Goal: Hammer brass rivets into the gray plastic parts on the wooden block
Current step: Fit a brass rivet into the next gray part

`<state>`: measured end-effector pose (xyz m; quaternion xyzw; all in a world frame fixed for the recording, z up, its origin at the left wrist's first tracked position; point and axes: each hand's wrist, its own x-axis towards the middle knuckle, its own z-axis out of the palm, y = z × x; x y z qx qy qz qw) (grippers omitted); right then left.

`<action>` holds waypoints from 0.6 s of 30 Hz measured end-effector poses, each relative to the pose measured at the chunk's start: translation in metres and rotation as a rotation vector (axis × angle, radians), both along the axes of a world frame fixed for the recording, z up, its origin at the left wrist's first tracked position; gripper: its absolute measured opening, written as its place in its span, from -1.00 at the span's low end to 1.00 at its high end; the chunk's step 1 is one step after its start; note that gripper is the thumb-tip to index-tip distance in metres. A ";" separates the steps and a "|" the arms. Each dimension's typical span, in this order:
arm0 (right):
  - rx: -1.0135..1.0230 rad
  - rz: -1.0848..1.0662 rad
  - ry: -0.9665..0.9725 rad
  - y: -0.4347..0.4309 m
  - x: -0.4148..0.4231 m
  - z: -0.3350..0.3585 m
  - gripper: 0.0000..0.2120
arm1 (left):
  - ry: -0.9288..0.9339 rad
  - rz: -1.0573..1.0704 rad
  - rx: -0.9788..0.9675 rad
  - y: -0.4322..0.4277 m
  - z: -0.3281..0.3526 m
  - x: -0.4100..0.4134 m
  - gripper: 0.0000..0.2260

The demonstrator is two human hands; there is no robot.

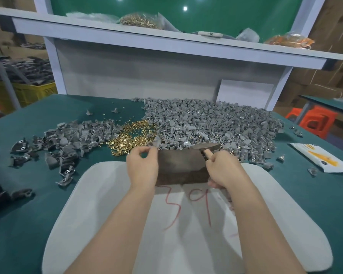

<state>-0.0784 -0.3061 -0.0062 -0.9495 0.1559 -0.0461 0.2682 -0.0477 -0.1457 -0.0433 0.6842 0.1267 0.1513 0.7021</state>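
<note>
A dark wooden block (181,167) stands on a white pad (107,204) between my hands. My left hand (142,165) pinches a gray plastic part (156,142) at the block's upper left corner. My right hand (223,169) grips a hammer by its wooden handle (208,154); the metal head (207,146) lies blurred over the block's upper right edge. A heap of brass rivets (133,135) lies just behind the block. A big pile of gray plastic parts (210,125) spreads behind and to the right.
A smaller pile of gray parts (67,139) lies to the left on the green table (28,214). A white packet with orange print (321,159) sits at the right. Overhead runs a shelf (166,42) with a bag of rivets (141,20).
</note>
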 end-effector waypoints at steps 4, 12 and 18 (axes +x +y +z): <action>0.001 0.027 0.036 0.005 0.005 -0.005 -0.77 | -0.036 0.099 -0.096 -0.004 -0.011 -0.001 -1.00; 0.058 -0.049 -0.016 0.008 0.018 -0.012 -0.66 | -0.064 0.055 -0.180 -0.012 -0.007 0.018 -0.90; 0.013 -0.046 -0.015 0.004 0.024 -0.011 -0.66 | -0.064 0.080 -0.136 -0.014 -0.001 0.022 -0.98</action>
